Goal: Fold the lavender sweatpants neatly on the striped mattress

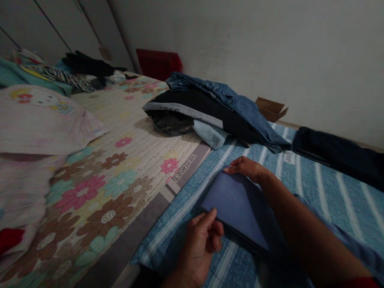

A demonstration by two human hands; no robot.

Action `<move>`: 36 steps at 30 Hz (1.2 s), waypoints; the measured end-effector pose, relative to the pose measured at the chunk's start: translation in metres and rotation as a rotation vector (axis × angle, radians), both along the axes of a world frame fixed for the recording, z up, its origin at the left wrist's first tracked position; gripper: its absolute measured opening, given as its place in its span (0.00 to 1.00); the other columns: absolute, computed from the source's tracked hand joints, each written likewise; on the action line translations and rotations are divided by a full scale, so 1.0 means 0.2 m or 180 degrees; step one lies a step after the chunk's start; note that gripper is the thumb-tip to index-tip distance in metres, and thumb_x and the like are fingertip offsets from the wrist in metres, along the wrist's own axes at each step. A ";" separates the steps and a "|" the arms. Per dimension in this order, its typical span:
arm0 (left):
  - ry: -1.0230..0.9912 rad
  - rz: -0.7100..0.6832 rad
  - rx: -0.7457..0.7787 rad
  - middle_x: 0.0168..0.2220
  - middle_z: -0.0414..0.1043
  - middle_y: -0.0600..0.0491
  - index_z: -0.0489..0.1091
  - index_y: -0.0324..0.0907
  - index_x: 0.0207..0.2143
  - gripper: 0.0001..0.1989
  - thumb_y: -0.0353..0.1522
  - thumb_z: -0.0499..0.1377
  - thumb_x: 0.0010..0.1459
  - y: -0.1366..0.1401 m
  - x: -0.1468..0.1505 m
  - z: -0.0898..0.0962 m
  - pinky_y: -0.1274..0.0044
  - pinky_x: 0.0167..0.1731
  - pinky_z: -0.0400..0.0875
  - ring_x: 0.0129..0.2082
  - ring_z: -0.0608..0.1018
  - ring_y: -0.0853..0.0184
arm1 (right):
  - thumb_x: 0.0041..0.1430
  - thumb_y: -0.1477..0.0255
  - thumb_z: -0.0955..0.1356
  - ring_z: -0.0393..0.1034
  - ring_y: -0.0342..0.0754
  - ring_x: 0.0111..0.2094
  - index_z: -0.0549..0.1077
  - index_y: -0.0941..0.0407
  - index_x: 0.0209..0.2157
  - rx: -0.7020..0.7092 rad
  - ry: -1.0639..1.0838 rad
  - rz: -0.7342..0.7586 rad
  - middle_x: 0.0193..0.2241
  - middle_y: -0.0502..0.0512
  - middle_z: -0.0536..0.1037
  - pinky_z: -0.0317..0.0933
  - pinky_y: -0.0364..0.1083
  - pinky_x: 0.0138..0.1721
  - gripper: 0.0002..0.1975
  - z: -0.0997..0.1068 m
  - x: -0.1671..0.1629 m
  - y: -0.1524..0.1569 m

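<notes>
A folded blue-grey garment point(237, 200) lies on the blue striped cover, its kind hidden by the folding. At its near left corner, my left hand point(204, 236) pinches the folded edge between thumb and curled fingers. My right hand point(247, 168) grips the far corner, thumb on top and fingers along the edge. Part of the garment's right side is hidden behind my right forearm. More blue cloth point(342, 236) shows beyond that forearm.
A pile with blue jeans point(237, 102) and black clothing point(192, 100) lies ahead. Dark folded cloth point(336, 150) is at the right. A pink garment point(45, 124) covers the left of the flowered sheet point(120, 160). A cardboard box point(270, 109) and red case point(157, 64) stand by the wall.
</notes>
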State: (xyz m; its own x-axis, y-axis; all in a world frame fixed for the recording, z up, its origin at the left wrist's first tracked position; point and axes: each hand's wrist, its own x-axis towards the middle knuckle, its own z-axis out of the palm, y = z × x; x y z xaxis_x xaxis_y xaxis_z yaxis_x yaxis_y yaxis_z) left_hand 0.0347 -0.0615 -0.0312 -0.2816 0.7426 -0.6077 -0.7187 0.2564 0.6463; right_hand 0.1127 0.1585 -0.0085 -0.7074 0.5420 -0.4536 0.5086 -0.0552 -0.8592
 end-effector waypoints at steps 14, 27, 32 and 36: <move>0.0333 0.0094 -0.0191 0.19 0.70 0.55 0.61 0.40 0.23 0.18 0.40 0.67 0.41 0.01 -0.09 -0.01 0.85 0.14 0.57 0.13 0.66 0.77 | 0.48 0.59 0.68 0.48 0.37 0.16 0.58 0.55 0.16 0.1036 -0.0129 0.0015 0.14 0.42 0.55 0.42 0.41 0.17 0.19 -0.11 -0.09 -0.02; 0.4579 -0.0921 0.0736 0.31 0.75 0.52 0.70 0.43 0.33 0.12 0.42 0.55 0.55 0.07 -0.09 0.08 0.75 0.33 0.72 0.31 0.77 0.64 | 0.51 0.53 0.67 0.61 0.41 0.22 0.73 0.57 0.23 0.1813 -0.0884 0.0315 0.19 0.48 0.67 0.49 0.42 0.22 0.20 0.01 0.29 -0.07; 0.6279 -0.2303 0.1174 0.58 0.62 0.40 0.65 0.36 0.51 0.22 0.39 0.50 0.59 0.28 0.04 0.03 0.63 0.55 0.60 0.58 0.64 0.55 | 0.48 0.58 0.71 0.65 0.44 0.25 0.74 0.55 0.28 0.2000 -0.1250 0.0098 0.23 0.50 0.73 0.52 0.42 0.24 0.14 0.05 0.49 -0.16; 0.6791 -0.3140 0.0978 0.63 0.52 0.40 0.58 0.36 0.58 0.30 0.43 0.51 0.58 0.33 0.08 -0.06 0.56 0.57 0.50 0.63 0.54 0.52 | 0.53 0.62 0.69 0.69 0.49 0.32 0.73 0.55 0.38 0.2547 -0.1441 -0.0610 0.31 0.55 0.76 0.55 0.44 0.29 0.13 0.07 0.67 -0.35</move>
State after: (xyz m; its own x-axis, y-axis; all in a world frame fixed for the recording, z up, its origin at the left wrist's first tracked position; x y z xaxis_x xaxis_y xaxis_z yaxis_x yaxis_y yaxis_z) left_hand 0.0511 0.0035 -0.0431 0.2329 0.9713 0.0474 0.9659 -0.2368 0.1044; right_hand 0.2463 0.0891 0.0048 -0.4212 0.9008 -0.1060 0.8472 0.3490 -0.4004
